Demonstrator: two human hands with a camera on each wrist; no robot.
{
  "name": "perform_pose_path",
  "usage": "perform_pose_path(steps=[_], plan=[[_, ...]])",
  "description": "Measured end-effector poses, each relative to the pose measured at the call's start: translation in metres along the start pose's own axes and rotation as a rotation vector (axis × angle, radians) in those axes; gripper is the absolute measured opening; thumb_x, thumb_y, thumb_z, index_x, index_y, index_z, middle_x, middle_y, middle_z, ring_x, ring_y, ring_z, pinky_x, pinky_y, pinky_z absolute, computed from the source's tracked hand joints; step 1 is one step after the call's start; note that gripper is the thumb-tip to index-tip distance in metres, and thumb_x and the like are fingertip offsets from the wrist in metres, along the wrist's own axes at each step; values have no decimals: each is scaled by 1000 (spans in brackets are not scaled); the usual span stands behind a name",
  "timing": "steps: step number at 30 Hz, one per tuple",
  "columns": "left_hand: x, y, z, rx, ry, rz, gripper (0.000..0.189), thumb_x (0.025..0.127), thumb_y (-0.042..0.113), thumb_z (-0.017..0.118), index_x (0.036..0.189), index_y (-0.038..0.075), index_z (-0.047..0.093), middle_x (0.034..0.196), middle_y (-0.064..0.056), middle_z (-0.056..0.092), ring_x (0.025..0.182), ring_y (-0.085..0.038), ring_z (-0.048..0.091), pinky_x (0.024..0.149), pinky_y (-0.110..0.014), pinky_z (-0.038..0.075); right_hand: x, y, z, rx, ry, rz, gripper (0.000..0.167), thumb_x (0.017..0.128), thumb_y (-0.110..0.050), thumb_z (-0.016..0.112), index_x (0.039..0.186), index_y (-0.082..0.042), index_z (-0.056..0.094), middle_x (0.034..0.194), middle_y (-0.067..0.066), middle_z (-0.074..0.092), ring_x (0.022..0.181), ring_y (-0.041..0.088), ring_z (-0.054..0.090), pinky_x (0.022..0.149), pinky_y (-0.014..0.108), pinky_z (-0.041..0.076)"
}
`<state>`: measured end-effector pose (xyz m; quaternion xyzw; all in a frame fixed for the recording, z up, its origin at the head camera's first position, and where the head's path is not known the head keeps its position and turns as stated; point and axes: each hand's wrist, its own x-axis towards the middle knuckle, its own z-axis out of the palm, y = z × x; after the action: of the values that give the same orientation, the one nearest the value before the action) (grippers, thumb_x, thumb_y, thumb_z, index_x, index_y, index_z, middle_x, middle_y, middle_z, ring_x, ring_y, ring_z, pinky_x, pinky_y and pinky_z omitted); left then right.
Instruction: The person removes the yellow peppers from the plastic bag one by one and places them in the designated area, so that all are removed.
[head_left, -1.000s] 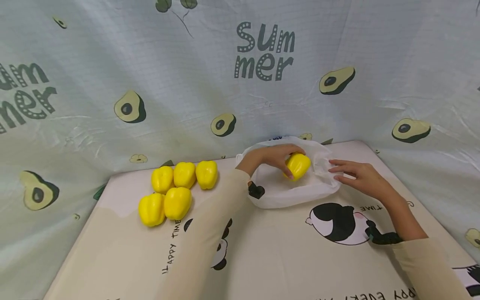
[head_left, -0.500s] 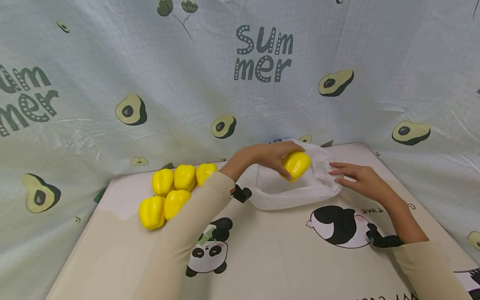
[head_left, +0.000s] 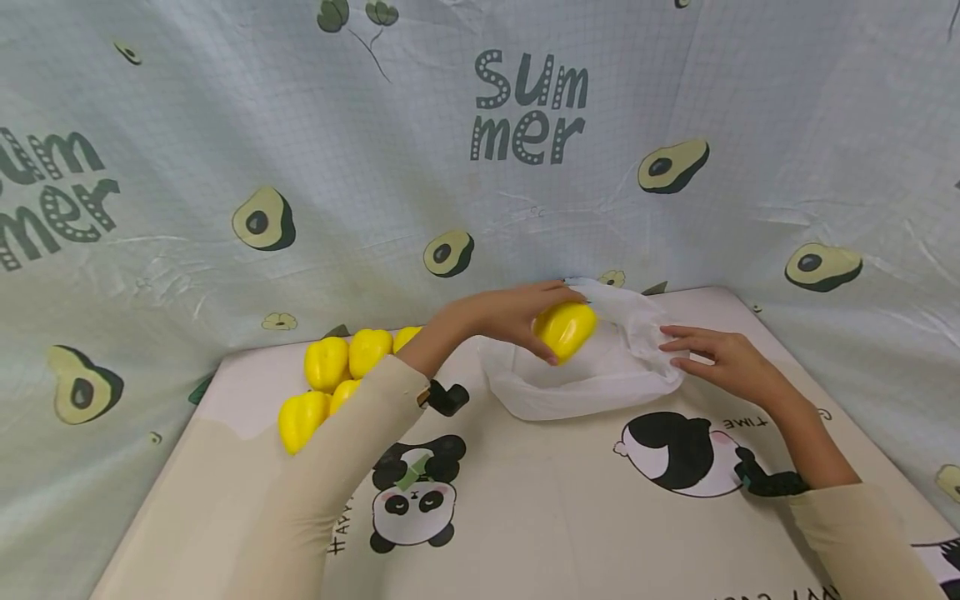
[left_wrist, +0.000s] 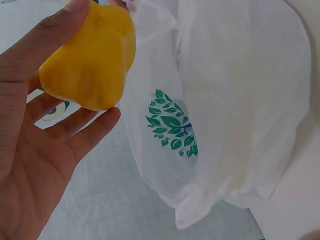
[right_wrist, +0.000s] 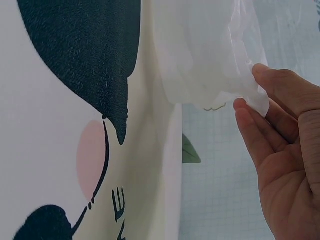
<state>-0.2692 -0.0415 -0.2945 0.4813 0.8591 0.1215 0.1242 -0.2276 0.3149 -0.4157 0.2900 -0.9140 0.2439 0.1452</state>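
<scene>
My left hand point(head_left: 517, 317) grips a yellow bell pepper point(head_left: 568, 330) between thumb and fingers, over the left part of a white plastic bag point(head_left: 577, 400). In the left wrist view, the bell pepper point(left_wrist: 95, 60) rests against the fingertips, beside the bag point(left_wrist: 240, 100) with its green leaf print. My right hand point(head_left: 720, 354) is at the bag's right edge. The right wrist view shows that hand point(right_wrist: 290, 145) with the bag's edge point(right_wrist: 220, 75) pinched between thumb and fingers. The bag's mouth is spread.
Several more yellow bell peppers point(head_left: 327, 363) sit grouped at the back left of the table point(head_left: 540, 517), partly hidden by the left arm. Behind the table hangs a curtain point(head_left: 360, 183) printed with avocados. The tablecloth carries panda drawings.
My left hand has drawn leftward with the bell pepper, from over the bag's middle toward its left side. The left forearm now covers more of the grouped peppers. My right hand has barely moved.
</scene>
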Motion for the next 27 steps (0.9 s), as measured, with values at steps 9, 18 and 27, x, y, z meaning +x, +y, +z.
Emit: perform_pose_path(steps=[9,18,27], plan=[[-30,0,-1,5,168,11,84,81,36,87,149,10,46,144,-7,48,123,-22,48,107,-29,45,1,1,-1,3,-21,4,28,90,-15,77,118,-11,77,139,16,62,124,42,59,93,4,39],[-51,2,-1,11,221,8,86,78,36,90,150,11,49,141,-8,52,120,-23,52,101,-31,50,0,0,-3,-18,-22,13,28,90,-15,77,118,-10,77,139,15,62,123,41,60,95,40,56],[-65,6,2,-27,252,11,85,76,35,91,148,11,51,141,-7,54,116,-22,52,94,-29,54,0,-1,-3,-19,-20,15,27,91,-15,77,118,-12,77,139,14,63,124,39,60,97,37,56]])
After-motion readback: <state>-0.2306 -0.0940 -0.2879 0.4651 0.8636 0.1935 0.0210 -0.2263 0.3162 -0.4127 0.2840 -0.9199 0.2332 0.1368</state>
